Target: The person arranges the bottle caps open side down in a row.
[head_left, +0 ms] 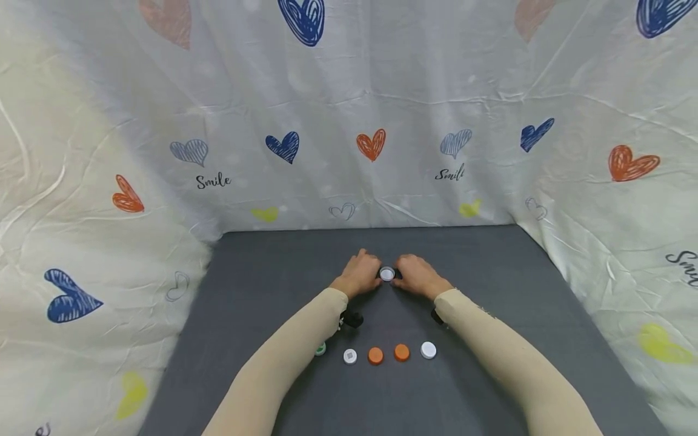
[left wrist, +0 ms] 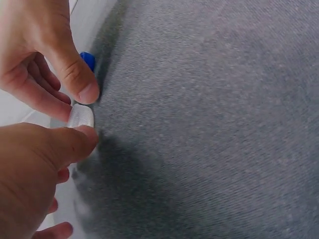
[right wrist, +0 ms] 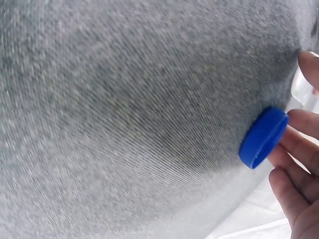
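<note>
In the left wrist view my left hand [left wrist: 35,154] pinches the rim of a white bottle cap [left wrist: 81,115]. The head view shows this cap [head_left: 386,274] with its hollow side up, between my left hand [head_left: 360,274] and my right hand [head_left: 418,275]. My right thumb and a fingertip are beside its other edge; contact is hard to tell. A blue bottle cap [right wrist: 263,137] lies flat in front of the loosely bent fingers of my right hand [right wrist: 301,169] in the right wrist view. My right thumb partly hides the blue cap [left wrist: 87,60] in the left wrist view.
Nearer me on the grey table [head_left: 469,254] lie a white cap [head_left: 428,350], an orange cap [head_left: 402,352], another orange cap [head_left: 375,355], a white cap with a square mark [head_left: 350,356] and a green cap [head_left: 320,349], partly behind my left sleeve. A heart-printed curtain [head_left: 327,181] hangs behind.
</note>
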Demonstrator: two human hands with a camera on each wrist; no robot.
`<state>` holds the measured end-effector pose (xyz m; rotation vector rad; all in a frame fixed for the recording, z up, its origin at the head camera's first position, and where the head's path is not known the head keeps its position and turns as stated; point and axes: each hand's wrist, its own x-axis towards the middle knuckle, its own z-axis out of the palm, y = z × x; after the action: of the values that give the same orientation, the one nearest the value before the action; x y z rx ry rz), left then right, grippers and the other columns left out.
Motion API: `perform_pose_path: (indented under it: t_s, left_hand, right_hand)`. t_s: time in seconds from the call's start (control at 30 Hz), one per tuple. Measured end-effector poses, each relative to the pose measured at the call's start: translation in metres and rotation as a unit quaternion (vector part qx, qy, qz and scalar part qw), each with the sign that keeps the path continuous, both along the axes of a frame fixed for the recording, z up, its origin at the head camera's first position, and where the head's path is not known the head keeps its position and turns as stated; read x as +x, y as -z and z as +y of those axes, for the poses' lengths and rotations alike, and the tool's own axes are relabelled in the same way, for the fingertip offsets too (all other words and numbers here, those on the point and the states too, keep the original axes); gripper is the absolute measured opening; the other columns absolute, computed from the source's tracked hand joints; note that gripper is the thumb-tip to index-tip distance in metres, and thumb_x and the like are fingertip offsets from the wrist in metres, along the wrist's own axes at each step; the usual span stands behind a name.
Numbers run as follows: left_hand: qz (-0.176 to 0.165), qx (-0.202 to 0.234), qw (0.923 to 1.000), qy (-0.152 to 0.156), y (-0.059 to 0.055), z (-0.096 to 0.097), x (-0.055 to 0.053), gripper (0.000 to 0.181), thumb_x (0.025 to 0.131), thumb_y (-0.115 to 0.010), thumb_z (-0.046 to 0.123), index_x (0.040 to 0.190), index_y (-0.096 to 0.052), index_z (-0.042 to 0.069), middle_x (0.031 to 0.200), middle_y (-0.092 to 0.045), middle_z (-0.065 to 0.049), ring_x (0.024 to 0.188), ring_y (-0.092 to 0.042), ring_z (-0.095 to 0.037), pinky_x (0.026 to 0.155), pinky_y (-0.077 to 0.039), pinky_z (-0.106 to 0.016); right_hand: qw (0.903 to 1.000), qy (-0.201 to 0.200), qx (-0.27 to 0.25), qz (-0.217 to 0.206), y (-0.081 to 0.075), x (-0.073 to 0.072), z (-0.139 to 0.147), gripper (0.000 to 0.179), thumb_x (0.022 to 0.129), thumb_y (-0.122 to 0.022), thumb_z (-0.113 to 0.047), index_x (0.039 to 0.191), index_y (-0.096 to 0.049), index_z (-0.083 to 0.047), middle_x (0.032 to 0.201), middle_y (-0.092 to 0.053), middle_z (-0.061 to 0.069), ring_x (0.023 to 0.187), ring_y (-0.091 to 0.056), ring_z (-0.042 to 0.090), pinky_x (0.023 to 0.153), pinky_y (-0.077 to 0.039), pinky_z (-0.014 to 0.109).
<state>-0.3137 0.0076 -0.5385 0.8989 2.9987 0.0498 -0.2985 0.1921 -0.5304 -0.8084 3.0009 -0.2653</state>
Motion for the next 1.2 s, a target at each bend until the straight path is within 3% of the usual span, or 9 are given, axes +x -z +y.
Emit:
perform_pose_path:
  t_s: [0.23, 0.43, 0.6, 0.73, 1.03, 1.2]
  left_hand:
    - [0.011, 0.031, 0.9994, -0.010, 0.008, -0.005, 0.003, 0.020, 0.091, -0.075, 0.035, 0.106, -0.077, 0.022, 0.118, -0.071, 0.004, 0.124, -0.052, -0.028, 0.095, -0.050, -0.051]
    - [0.022, 0.088, 0.9958, -0.003, 0.009, -0.011, 0.005, 0.021, 0.092, -0.074, 0.031, 0.108, -0.075, 0.019, 0.115, -0.073, 0.002, 0.119, -0.058, -0.026, 0.095, -0.051, -0.046]
    - [0.024, 0.133, 0.9908, 0.010, 0.002, -0.018, 0.008, 0.027, 0.092, -0.074, 0.030, 0.115, -0.074, 0.016, 0.112, -0.074, 0.000, 0.107, -0.066, -0.022, 0.090, -0.054, -0.041]
    - [0.045, 0.165, 0.9849, 0.026, -0.004, -0.024, 0.014, 0.027, 0.092, -0.074, 0.030, 0.114, -0.074, 0.015, 0.110, -0.075, 0.001, 0.100, -0.070, -0.019, 0.088, -0.055, -0.040]
    - [0.092, 0.221, 0.9693, 0.056, -0.022, -0.040, 0.035, 0.028, 0.090, -0.076, 0.029, 0.115, -0.074, 0.016, 0.112, -0.075, 0.001, 0.103, -0.068, -0.019, 0.091, -0.054, -0.043]
    - [0.107, 0.223, 0.9662, 0.073, -0.033, -0.050, 0.047, 0.028, 0.091, -0.076, 0.030, 0.116, -0.073, 0.017, 0.113, -0.074, 0.003, 0.105, -0.066, -0.017, 0.092, -0.053, -0.041]
  right_hand:
    - [0.9996, -0.007, -0.024, 0.015, 0.007, 0.003, -0.006, 0.010, 0.086, -0.080, -0.021, 0.085, -0.074, -0.013, 0.091, -0.071, 0.006, 0.087, -0.067, 0.026, 0.079, -0.054, 0.046]
    - [0.9989, -0.011, -0.036, 0.029, 0.000, 0.007, -0.006, 0.018, 0.088, -0.078, -0.022, 0.100, -0.077, -0.008, 0.108, -0.072, 0.011, 0.102, -0.067, 0.031, 0.090, -0.054, 0.048]
    - [0.9968, -0.019, -0.059, 0.051, -0.011, 0.012, -0.003, 0.022, 0.089, -0.078, -0.022, 0.104, -0.076, -0.006, 0.115, -0.071, 0.013, 0.108, -0.066, 0.032, 0.092, -0.053, 0.048]
    - [0.9940, -0.020, -0.085, 0.065, -0.020, 0.018, -0.003, 0.028, 0.088, -0.078, -0.023, 0.108, -0.076, -0.003, 0.118, -0.071, 0.014, 0.111, -0.066, 0.032, 0.094, -0.053, 0.048]
    - [0.9851, -0.043, -0.139, 0.092, -0.035, 0.032, -0.004, 0.033, 0.088, -0.079, -0.025, 0.114, -0.075, -0.005, 0.118, -0.072, 0.012, 0.111, -0.067, 0.031, 0.093, -0.054, 0.049]
    - [0.9789, -0.048, -0.166, 0.109, -0.043, 0.046, -0.007, 0.036, 0.087, -0.079, -0.026, 0.118, -0.074, -0.007, 0.119, -0.071, 0.010, 0.112, -0.066, 0.030, 0.092, -0.054, 0.049]
